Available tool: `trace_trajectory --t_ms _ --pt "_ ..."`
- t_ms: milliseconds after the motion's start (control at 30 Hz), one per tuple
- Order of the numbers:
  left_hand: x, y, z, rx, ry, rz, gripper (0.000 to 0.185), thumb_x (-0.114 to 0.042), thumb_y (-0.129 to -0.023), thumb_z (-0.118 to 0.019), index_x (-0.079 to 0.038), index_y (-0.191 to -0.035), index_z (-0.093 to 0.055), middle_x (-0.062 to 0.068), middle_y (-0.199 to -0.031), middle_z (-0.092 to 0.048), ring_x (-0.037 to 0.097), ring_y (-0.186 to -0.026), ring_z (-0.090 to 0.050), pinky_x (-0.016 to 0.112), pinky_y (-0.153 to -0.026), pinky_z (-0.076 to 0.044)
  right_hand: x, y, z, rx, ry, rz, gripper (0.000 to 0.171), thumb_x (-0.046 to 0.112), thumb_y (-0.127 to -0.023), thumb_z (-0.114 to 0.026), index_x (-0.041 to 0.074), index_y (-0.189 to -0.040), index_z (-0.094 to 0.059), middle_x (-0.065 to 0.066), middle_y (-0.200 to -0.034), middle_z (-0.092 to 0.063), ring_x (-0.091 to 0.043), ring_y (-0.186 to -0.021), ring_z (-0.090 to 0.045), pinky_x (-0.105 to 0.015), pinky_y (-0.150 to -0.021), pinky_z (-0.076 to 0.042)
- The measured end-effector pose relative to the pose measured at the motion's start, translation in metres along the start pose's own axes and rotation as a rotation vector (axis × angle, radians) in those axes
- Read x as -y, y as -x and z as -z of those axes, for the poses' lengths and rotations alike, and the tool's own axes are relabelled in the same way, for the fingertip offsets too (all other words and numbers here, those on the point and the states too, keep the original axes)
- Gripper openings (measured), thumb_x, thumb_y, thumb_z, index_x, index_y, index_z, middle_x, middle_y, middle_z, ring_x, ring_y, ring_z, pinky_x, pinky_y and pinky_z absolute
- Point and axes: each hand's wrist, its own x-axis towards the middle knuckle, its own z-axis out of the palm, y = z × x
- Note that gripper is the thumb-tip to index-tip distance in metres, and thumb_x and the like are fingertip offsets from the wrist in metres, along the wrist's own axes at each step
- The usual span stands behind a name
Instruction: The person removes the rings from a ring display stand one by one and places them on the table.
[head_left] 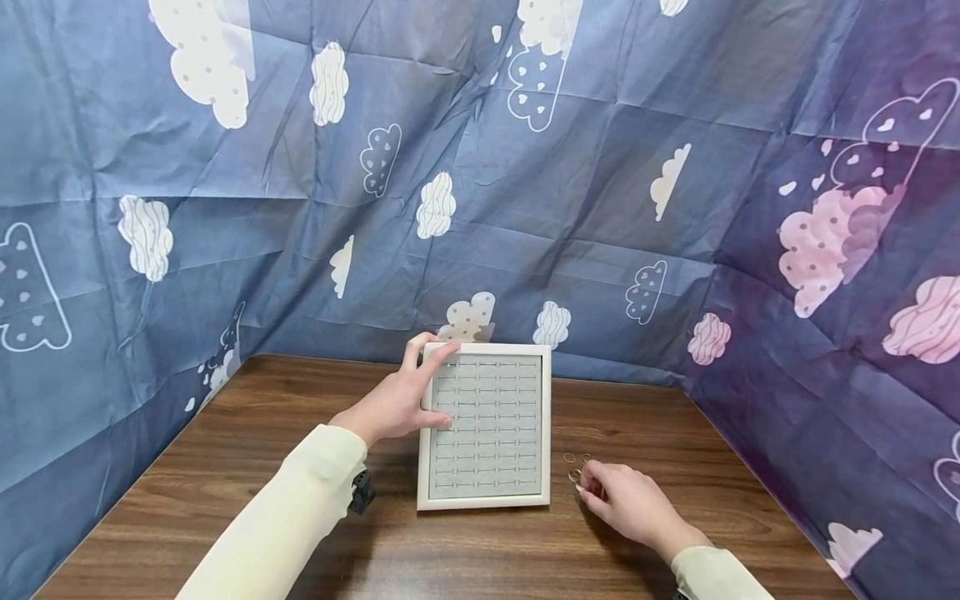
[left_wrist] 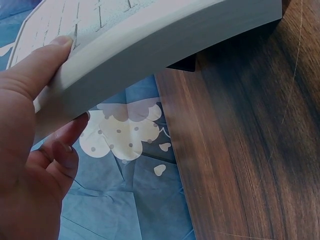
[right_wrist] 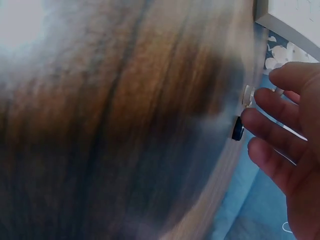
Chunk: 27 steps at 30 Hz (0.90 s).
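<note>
A white-framed tray [head_left: 483,502] with a grey slotted insert lies on the wooden table [head_left: 225,467]. My left hand [head_left: 429,387] grips its left edge. In the left wrist view the thumb [left_wrist: 42,62] lies on top of the tray frame [left_wrist: 165,45] and the fingers curl beneath it. A few small gold rings [head_left: 576,459] lie on the table just right of the tray. My right hand [head_left: 587,485] reaches over them, its fingertips at the nearest ring [head_left: 574,476]. The right wrist view is blurred and shows the fingers [right_wrist: 280,112] loosely spread with nothing clearly held.
Blue cloth with cloud prints [head_left: 600,208] hangs behind the table and along both sides. The table's back edge [left_wrist: 167,130] sits close behind the tray. Bare wood [head_left: 465,558] lies in front of the tray.
</note>
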Motion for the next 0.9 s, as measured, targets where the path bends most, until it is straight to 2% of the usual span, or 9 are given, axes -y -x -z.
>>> trace_trajectory --t_ms 367,633,900 --pt "-0.001 0.000 0.001 0.005 0.002 -0.004 0.112 -0.026 -0.087 -0.093 -0.033 -0.171 -0.019 0.009 -0.170 -0.007 0.016 -0.079 -0.065 0.036 -0.080 -0.057 0.000 0.004 -0.007 0.052 0.038 0.024 0.020 0.022 -0.091 -0.083 0.030 -0.089 -0.065 0.021 -0.083 -0.062 -0.001 -0.076 -0.057 -0.033 -0.065 -0.048" --pt "-0.001 -0.001 0.003 0.003 0.007 -0.002 0.112 -0.026 -0.088 -0.093 -0.036 -0.170 -0.018 0.008 -0.168 -0.009 0.017 -0.076 -0.065 0.035 -0.077 -0.056 -0.001 0.003 -0.007 0.055 0.044 0.014 0.022 0.024 -0.091 -0.082 0.031 -0.086 -0.063 0.022 -0.080 -0.057 0.002 -0.075 -0.053 -0.031 -0.063 -0.045" --pt "0.001 -0.001 0.002 0.014 0.021 0.003 0.111 -0.025 -0.088 -0.092 -0.036 -0.170 -0.018 0.009 -0.170 -0.007 0.017 -0.080 -0.065 0.036 -0.080 -0.057 -0.002 0.005 -0.012 0.073 0.036 -0.015 0.020 0.024 -0.090 -0.083 0.031 -0.088 -0.063 0.021 -0.080 -0.056 0.001 -0.074 -0.052 -0.031 -0.063 -0.045"
